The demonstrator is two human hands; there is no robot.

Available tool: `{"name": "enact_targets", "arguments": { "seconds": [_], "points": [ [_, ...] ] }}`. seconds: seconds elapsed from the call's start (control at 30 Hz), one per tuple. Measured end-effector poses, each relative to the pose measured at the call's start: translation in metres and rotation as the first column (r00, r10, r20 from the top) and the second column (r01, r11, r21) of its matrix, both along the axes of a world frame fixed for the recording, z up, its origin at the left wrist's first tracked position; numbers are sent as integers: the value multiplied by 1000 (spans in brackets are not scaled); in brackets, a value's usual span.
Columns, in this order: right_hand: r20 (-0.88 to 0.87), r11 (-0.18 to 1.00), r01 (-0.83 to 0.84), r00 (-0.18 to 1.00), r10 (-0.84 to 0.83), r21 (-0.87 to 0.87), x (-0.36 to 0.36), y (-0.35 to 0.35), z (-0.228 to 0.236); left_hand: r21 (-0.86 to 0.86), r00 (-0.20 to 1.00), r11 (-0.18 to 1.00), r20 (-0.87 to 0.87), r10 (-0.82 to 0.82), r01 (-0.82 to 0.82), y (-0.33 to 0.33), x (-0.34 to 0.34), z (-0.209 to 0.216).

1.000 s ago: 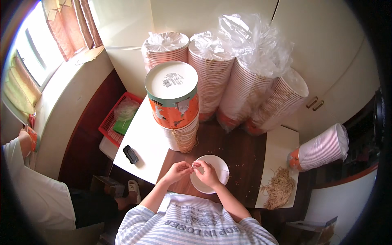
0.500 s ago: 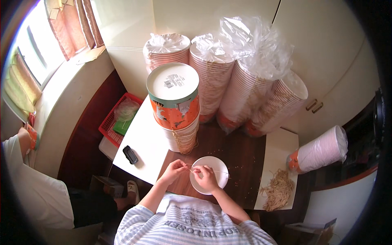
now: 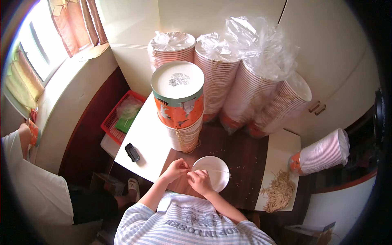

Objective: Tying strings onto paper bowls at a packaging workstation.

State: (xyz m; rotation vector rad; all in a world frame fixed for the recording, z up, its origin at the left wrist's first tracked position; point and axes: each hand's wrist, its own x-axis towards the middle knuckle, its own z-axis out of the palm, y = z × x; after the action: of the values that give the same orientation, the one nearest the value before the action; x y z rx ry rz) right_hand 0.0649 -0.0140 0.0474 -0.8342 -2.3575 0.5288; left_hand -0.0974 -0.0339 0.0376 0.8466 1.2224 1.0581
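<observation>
A white round paper bucket [image 3: 219, 180] sits in front of me, its open mouth facing up. A thin pale cord [image 3: 220, 170] runs across the mouth to the right rim. At the left rim my left hand [image 3: 175, 170] has its fingers pinched together. My right hand [image 3: 200, 182] is closed right beside it, over the near-left part of the rim. Both hands seem to grip the cord's end, though the fingertips hide most of it. Beyond the hands stands a stack of white buckets [image 3: 175, 139] with cords hanging from it, topped by an upside-down orange-and-green bucket [image 3: 179, 110].
Several plastic-wrapped bucket stacks [image 3: 216, 81] stand at the back. On the right are a heap of tan cords [image 3: 279, 192] and a tilted wrapped stack [image 3: 322, 151]. A black case [image 3: 132, 152] and red basket [image 3: 112, 120] are left. Another person [image 3: 36, 183] is far left.
My right hand has moved left and slightly down, off the bucket's middle to its left rim, close to my left hand. The whole view has shifted slightly.
</observation>
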Motion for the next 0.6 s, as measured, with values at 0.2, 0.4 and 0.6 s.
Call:
{"name": "enact_targets", "arguments": {
  "seconds": [0.2, 0.4, 0.6],
  "points": [
    [-91, 988, 19, 995, -34, -156, 10, 26, 17, 123, 973, 989, -224, -58, 87, 3, -1, 6],
    [-32, 964, -99, 995, 94, -247, 4, 38, 7, 145, 948, 983, -310, -64, 114, 5, 1, 7],
    [-20, 975, -113, 994, 111, -192, 0, 36, 10, 119, 985, 991, -167, -39, 60, 2, -2, -3]
  ]
}}
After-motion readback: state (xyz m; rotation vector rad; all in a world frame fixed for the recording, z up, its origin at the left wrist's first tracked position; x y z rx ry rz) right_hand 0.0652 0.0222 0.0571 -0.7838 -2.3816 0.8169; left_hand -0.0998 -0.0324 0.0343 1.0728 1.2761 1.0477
